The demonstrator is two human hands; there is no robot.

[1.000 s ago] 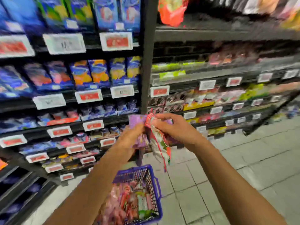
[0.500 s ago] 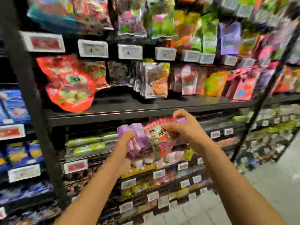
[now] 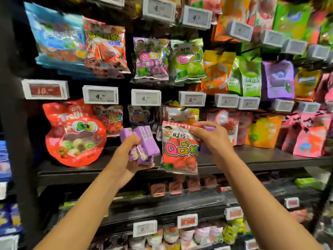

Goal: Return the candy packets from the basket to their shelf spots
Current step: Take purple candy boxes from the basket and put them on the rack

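Note:
My left hand (image 3: 128, 157) grips a bundle of purple candy packets (image 3: 142, 145) in front of the black shelf (image 3: 261, 159). My right hand (image 3: 210, 139) pinches the top corner of a red strawberry QQ gummy bag (image 3: 178, 152), which hangs below my fingers, and a purple packet (image 3: 209, 129) shows behind that hand. Matching red QQ bags (image 3: 111, 120) hang on a peg just behind and to the left, and purple grape QQ bags (image 3: 137, 116) hang beside them. The basket is out of view.
A big red bag with cartoon eyes (image 3: 73, 134) sits on the shelf at left. Rows of hanging bags with price tags (image 3: 146, 97) fill the upper pegs. Lower shelves (image 3: 162, 210) hold small sweets. A black upright post (image 3: 10, 105) stands at the left.
The view has swung up from the floor and basket to the candy shelves. Both hands have risen with the packets and moved closer to the pegs; the red bag now hangs flat and faces me.

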